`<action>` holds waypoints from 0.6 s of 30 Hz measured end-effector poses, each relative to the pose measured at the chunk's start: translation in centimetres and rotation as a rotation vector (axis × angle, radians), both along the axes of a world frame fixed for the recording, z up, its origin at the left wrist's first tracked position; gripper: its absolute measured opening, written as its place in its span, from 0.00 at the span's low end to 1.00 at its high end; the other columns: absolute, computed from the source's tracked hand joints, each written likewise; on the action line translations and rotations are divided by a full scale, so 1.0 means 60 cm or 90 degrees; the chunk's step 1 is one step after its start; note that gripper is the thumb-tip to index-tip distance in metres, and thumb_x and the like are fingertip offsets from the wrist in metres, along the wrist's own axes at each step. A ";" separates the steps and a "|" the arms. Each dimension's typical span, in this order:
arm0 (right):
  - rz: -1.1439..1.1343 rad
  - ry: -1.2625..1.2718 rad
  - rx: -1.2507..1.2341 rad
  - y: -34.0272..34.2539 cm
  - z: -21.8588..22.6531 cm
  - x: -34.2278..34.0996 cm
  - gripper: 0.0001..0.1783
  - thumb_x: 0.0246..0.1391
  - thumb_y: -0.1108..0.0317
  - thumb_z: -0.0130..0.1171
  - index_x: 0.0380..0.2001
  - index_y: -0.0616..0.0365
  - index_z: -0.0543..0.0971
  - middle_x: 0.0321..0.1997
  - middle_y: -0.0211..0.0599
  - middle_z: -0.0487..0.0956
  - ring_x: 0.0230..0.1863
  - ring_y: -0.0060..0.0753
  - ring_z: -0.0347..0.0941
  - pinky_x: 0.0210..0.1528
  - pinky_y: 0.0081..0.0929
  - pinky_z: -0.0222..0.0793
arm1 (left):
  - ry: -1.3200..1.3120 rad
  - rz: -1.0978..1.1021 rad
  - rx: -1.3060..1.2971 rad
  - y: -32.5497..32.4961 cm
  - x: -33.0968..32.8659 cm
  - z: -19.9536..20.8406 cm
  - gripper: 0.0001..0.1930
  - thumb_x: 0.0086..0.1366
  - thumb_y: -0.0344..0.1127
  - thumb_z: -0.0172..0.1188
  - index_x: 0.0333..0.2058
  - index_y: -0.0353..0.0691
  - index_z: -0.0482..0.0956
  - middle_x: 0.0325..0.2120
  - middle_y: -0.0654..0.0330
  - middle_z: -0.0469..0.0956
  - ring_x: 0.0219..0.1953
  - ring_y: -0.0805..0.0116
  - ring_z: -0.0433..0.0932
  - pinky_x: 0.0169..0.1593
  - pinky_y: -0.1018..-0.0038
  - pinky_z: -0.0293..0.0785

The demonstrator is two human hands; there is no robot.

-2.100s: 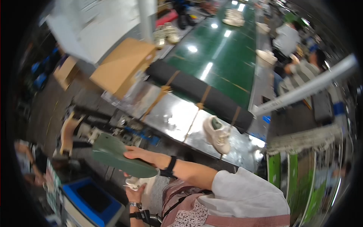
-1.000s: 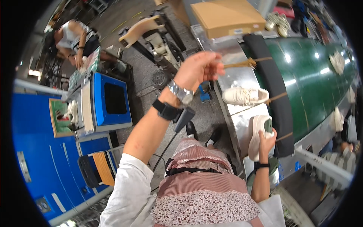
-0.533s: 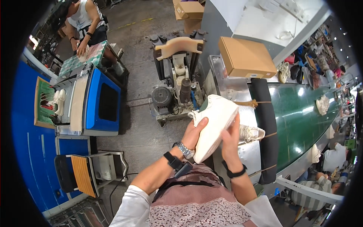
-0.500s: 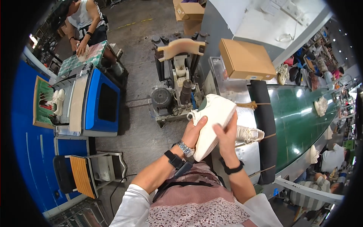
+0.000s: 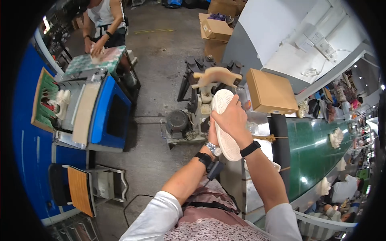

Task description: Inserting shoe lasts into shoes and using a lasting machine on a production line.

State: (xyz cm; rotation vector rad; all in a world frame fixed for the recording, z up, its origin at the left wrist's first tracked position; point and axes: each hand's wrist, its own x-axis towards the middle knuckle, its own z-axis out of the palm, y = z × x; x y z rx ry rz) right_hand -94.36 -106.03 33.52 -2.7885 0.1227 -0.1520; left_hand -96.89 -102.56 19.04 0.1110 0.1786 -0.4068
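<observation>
A cream shoe [image 5: 226,140] is held out in front of me, its textured sole facing up and its length pointing away. My left hand [image 5: 213,134] grips it from the left side and below, with most of the fingers hidden behind the shoe. Across its upper right part lies my right hand [image 5: 234,118], thumb over the sole and fingers round the far right edge. Just beyond stands a machine with a curved tan pad [image 5: 215,76] on top and a motor [image 5: 177,120] low at its left. A second light shoe [image 5: 276,165] shows partly behind my right forearm.
A cardboard box [image 5: 272,90] sits on the metal bench to the right, beside a green conveyor belt [image 5: 309,156] carrying several light shoes. At the left are a blue machine [image 5: 110,114] and a wooden-slatted chair [image 5: 80,190]. A co-worker [image 5: 104,24] handles a light item at a table.
The shoe has turned from its side to sole up and moved farther away, toward the machine. My right hand has come round over the sole. The whole view has shifted.
</observation>
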 end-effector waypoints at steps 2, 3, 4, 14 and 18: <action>0.001 -0.018 0.012 -0.004 -0.020 0.009 0.47 0.41 0.50 0.67 0.55 0.71 0.58 0.47 0.63 0.74 0.44 0.64 0.77 0.46 0.48 0.74 | 0.018 0.017 0.003 -0.017 0.001 -0.027 0.42 0.66 0.72 0.41 0.63 0.41 0.64 0.59 0.54 0.71 0.56 0.58 0.74 0.58 0.64 0.73; 0.008 -0.025 0.018 -0.007 -0.034 0.011 0.47 0.40 0.51 0.67 0.56 0.70 0.58 0.48 0.63 0.75 0.44 0.64 0.77 0.45 0.48 0.74 | 0.019 0.026 0.021 -0.017 0.003 -0.037 0.43 0.66 0.73 0.41 0.64 0.41 0.64 0.59 0.54 0.70 0.56 0.58 0.74 0.58 0.64 0.73; 0.040 -0.059 0.085 -0.021 -0.041 0.006 0.48 0.40 0.50 0.68 0.56 0.68 0.58 0.47 0.63 0.75 0.44 0.62 0.77 0.46 0.48 0.74 | 0.024 -0.004 0.045 -0.015 0.001 -0.030 0.43 0.65 0.73 0.41 0.64 0.40 0.63 0.59 0.53 0.70 0.56 0.58 0.74 0.59 0.64 0.73; 0.022 -0.104 0.135 -0.044 -0.057 -0.069 0.40 0.40 0.51 0.73 0.49 0.67 0.69 0.37 0.56 0.81 0.39 0.59 0.80 0.42 0.46 0.74 | 0.052 -0.116 0.071 0.015 -0.058 -0.011 0.40 0.68 0.69 0.42 0.63 0.39 0.64 0.56 0.51 0.73 0.53 0.60 0.77 0.56 0.64 0.74; 0.037 -0.154 0.167 -0.037 -0.065 -0.079 0.39 0.39 0.56 0.74 0.50 0.67 0.69 0.38 0.56 0.81 0.40 0.58 0.80 0.42 0.45 0.74 | 0.022 -0.116 0.060 0.021 -0.075 -0.030 0.39 0.69 0.67 0.43 0.66 0.42 0.59 0.61 0.53 0.68 0.58 0.62 0.72 0.61 0.63 0.70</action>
